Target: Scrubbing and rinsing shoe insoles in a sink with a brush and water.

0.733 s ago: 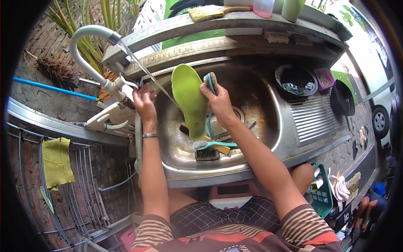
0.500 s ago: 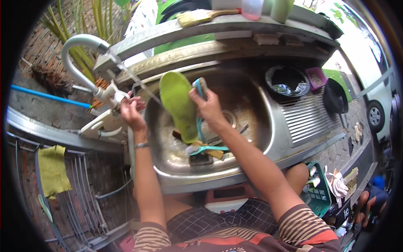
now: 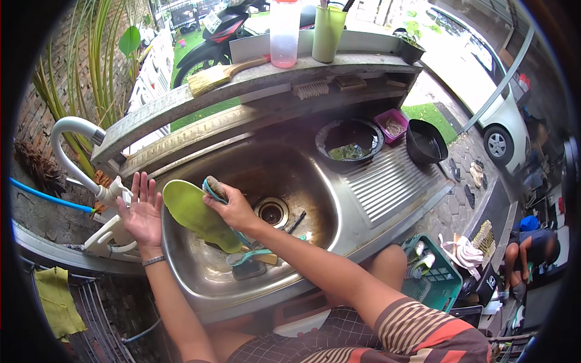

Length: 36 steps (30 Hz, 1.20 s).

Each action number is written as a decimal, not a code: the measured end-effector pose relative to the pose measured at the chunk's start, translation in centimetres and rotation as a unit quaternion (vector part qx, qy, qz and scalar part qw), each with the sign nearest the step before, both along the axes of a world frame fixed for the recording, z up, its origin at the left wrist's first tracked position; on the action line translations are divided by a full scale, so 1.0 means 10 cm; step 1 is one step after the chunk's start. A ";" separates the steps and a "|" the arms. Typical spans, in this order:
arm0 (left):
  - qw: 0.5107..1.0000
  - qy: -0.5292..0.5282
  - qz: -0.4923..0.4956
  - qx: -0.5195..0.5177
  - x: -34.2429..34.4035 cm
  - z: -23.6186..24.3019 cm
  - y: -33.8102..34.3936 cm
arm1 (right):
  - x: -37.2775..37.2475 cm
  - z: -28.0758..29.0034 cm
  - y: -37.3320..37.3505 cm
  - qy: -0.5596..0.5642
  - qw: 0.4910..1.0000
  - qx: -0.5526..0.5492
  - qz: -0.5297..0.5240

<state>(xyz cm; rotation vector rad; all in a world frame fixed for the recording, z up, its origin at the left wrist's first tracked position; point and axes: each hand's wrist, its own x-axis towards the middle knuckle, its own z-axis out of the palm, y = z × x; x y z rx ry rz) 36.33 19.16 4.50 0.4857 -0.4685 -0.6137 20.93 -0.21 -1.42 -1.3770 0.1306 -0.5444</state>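
My right hand [image 3: 238, 210] is closed around a blue scrubbing brush [image 3: 215, 187] and the edge of a yellow-green shoe insole [image 3: 200, 213]. Both are above the left part of the steel sink [image 3: 325, 227], with the insole tilted. Beside the white tap valve [image 3: 112, 192], my left hand [image 3: 144, 216] is raised with its palm showing and fingers spread, holding nothing. A turquoise-handled brush [image 3: 247, 256] rests in the basin across a dark flat block [image 3: 249, 270]. No water stream shows under the curved spout [image 3: 74, 123].
Right of the basin, a black basin [image 3: 349, 158], a pink tub [image 3: 392, 128] and a black pot [image 3: 426, 142] stand by the ribbed drainboard [image 3: 381, 189]. A paintbrush [image 3: 212, 78] lies on the back ledge. A green crate [image 3: 445, 281] holds shoes; a person [image 3: 535, 251] crouches at far right.
The view has shifted right. My left hand has left the tap valve and opened, and the water stream has stopped. My right hand still grips the brush and insole, the insole now more tilted.
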 end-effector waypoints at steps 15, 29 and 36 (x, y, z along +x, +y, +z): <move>0.979 0.049 0.155 0.121 0.55 -0.76 0.10 | 0.08 -0.12 0.08 -0.007 0.999 0.001 0.035; 0.962 -0.093 0.094 0.238 -0.34 -0.29 -0.34 | 0.11 -0.19 0.10 0.030 0.999 -0.031 -0.031; 0.903 -0.174 0.189 0.345 -0.37 -0.41 -0.45 | 0.09 -0.13 0.08 0.084 0.993 -0.040 -0.070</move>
